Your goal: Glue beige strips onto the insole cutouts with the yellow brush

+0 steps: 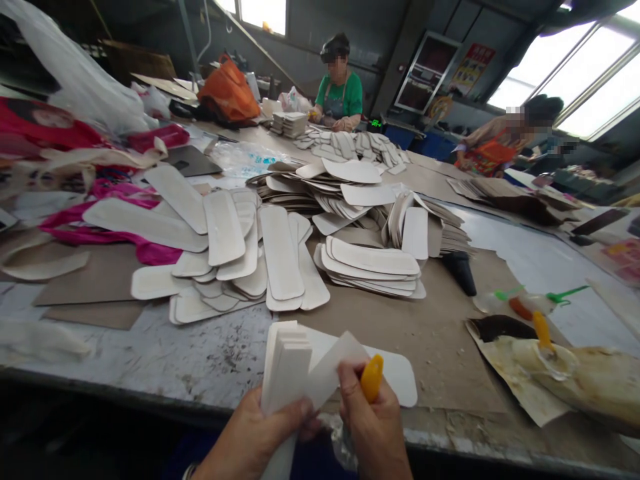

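My left hand (260, 437) is closed on a stack of white flat cardboard pieces (286, 370), held upright at the table's near edge. My right hand (373, 427) is closed round a yellow-handled tool (371, 377) and also pinches one white piece (333, 370) peeled off the stack. A rounded white piece (397, 377) lies flat on the table just behind both hands.
Heaps of white rounded insole-like pieces (240, 257) cover the table's middle, with more stacks (373, 267) behind. A glue-smeared sheet with an orange brush (543, 333) lies at right. Pink bags (100, 220) sit left. Two other people (340, 90) work at the far side.
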Demonstrator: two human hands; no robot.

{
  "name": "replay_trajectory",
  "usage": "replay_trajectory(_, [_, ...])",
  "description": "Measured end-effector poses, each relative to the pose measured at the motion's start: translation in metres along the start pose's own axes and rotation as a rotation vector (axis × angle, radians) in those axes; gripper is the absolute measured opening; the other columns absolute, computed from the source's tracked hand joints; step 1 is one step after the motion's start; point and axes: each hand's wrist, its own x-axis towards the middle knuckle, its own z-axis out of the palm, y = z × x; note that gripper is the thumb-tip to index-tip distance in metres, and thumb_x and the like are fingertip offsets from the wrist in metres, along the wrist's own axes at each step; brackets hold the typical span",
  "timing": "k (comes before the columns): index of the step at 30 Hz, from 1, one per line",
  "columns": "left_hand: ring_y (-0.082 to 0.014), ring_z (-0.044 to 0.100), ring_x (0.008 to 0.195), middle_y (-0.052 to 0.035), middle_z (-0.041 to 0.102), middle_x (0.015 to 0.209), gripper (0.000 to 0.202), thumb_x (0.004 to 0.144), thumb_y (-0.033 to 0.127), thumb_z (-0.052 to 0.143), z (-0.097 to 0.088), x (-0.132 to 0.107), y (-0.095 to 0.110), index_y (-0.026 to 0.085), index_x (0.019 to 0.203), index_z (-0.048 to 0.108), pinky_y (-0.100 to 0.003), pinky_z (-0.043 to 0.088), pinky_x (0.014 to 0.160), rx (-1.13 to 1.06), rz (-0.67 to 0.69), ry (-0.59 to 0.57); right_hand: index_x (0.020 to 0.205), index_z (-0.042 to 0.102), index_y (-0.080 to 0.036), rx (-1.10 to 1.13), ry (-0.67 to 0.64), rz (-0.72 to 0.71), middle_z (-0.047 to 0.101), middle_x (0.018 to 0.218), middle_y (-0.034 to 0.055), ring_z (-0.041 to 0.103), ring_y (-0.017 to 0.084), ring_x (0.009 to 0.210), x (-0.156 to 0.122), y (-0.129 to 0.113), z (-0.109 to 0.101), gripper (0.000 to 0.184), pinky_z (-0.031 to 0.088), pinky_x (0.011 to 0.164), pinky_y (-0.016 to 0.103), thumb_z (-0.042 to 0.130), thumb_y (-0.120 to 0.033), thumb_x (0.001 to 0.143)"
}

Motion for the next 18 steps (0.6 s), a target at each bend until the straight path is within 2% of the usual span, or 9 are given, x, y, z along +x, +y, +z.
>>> replay_trajectory(3, [-0.0170,0.057,0.062,-0.0076,0.066,0.064,0.043,0.057,0.047,0.079,0.000,0.004,-0.005,0.010,0.078,0.070,-0.026,0.046,0.064,0.028,0.034,-0.066,0.073,0.053,-0.018,0.052,-0.041,0.068,0.038,0.047,-0.0096,0.032,0.006,0.037,-0.002,-0.001,0.001,0.040,0.028,0.035,0.018,0.064,-0.057,0.072])
replay_trajectory(5, [-0.0148,0.054,0.058,-0.0047,0.063,0.060,0.042,0.057,0.047,0.078,0.003,0.004,-0.007,0.010,0.075,0.070,-0.025,0.044,0.061,0.018,0.070,-0.123,0.071,0.054,-0.018,0.050,-0.051,0.087,0.042,0.047,-0.0085,0.036,0.007,0.036,-0.004,-0.002,0.001,0.041,0.033,0.035,0.019,0.064,-0.058,0.071])
replay_trajectory(8, [-0.0134,0.053,0.058,-0.0032,0.063,0.063,0.042,0.056,0.045,0.079,0.002,0.000,-0.006,0.011,0.079,0.070,-0.024,0.044,0.060,-0.019,0.030,-0.159,0.072,0.056,-0.019,0.086,0.058,0.072,0.055,0.054,-0.0051,0.052,0.010,0.048,-0.001,-0.009,-0.011,0.038,0.047,0.049,0.020,0.069,-0.054,0.068])
replay_trajectory(11, [-0.0121,0.052,0.057,-0.0013,0.061,0.062,0.036,0.057,0.043,0.078,-0.010,-0.007,0.000,0.013,0.073,0.067,-0.023,0.043,0.057,0.026,-0.020,-0.080,0.074,0.057,-0.020,0.216,0.159,0.078,0.062,0.066,-0.0037,0.061,0.012,0.062,0.007,-0.029,-0.035,0.039,0.054,0.063,0.021,0.080,-0.046,0.056])
replay_trajectory(14, [-0.0149,0.057,0.062,-0.0025,0.064,0.066,0.034,0.059,0.042,0.077,-0.027,-0.007,0.013,0.014,0.072,0.062,-0.025,0.046,0.062,0.046,-0.012,0.045,0.070,0.056,-0.021,0.233,0.255,0.074,0.058,0.059,-0.0059,0.057,0.010,0.053,0.013,-0.054,-0.062,0.043,0.053,0.054,0.018,0.087,-0.038,0.044])
replay_trajectory(16, [-0.0150,0.057,0.060,-0.0017,0.063,0.064,0.037,0.059,0.040,0.075,-0.035,-0.003,0.025,0.013,0.081,0.061,-0.026,0.046,0.060,0.052,0.015,0.121,0.068,0.057,-0.021,0.155,0.260,0.007,0.057,0.057,-0.0045,0.056,0.011,0.048,0.015,-0.066,-0.078,0.041,0.053,0.048,0.019,0.086,-0.038,0.044])
replay_trajectory(18, [-0.0117,0.049,0.051,0.0027,0.056,0.054,0.041,0.058,0.039,0.073,-0.039,0.005,0.035,0.012,0.085,0.060,-0.024,0.041,0.053,0.109,0.051,0.200,0.066,0.057,-0.021,0.052,0.240,-0.093,0.056,0.054,-0.0033,0.055,0.012,0.044,0.017,-0.074,-0.092,0.038,0.052,0.042,0.021,0.084,-0.040,0.048])
